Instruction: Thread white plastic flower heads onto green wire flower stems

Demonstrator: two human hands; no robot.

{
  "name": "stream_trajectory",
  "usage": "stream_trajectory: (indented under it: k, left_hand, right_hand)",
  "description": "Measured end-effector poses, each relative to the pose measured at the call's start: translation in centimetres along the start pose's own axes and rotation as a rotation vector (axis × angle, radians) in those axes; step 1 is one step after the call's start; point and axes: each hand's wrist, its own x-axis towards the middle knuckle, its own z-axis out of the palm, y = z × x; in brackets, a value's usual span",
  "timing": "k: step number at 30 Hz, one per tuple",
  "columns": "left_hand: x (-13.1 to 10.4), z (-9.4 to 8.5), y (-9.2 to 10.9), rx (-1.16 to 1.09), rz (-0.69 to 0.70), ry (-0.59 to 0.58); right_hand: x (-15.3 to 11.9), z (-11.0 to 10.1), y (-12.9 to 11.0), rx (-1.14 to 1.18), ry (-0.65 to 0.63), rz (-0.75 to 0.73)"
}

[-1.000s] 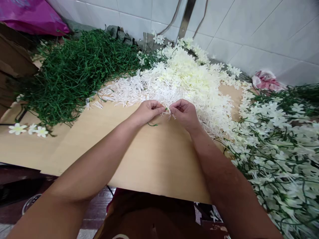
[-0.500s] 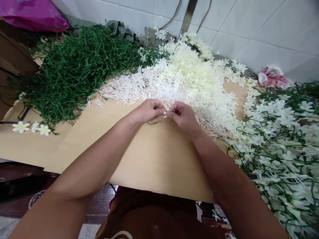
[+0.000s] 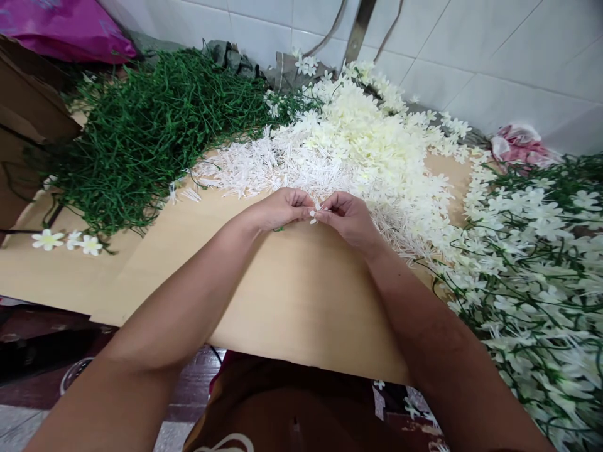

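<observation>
Both hands meet over the tan board, fingertips pinched around one small white artificial flower [image 3: 313,217]. My left hand [image 3: 287,209] is closed at its left side, with a bit of green stem [image 3: 279,229] showing beneath the fingers. From the right, my right hand [image 3: 347,216] pinches the same flower between thumb and forefinger. Just beyond the hands lies a heap of thin white stamens [image 3: 264,164], merging into a pile of loose cream blossoms [image 3: 372,125]. How the stem and flower join is hidden by the fingers.
Green plastic stems [image 3: 155,125] are heaped at the back left beside a cardboard box [image 3: 32,100]. Stemmed white flowers [image 3: 541,282] pile up on the right. Several flowers [image 3: 48,239] lie at the left on the cardboard [image 3: 264,301]. A tiled wall [image 3: 452,50] stands behind.
The green stem below my left hand shows less than before. Both hands keep their pinch on the flower; the whole view has shifted slightly.
</observation>
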Motion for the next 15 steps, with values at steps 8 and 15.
stream_trajectory:
  k: [8,15]
  left_hand:
    - [0.2,0.4,-0.6,0.075,0.095,0.212]
    - [-1.4,0.1,0.5,0.454,-0.01,0.015]
  right_hand:
    - [-0.3,-3.9,-2.9,-0.59,0.057,-0.02]
    - [-0.6,-2.3,-1.9,-1.021,-0.063,0.011]
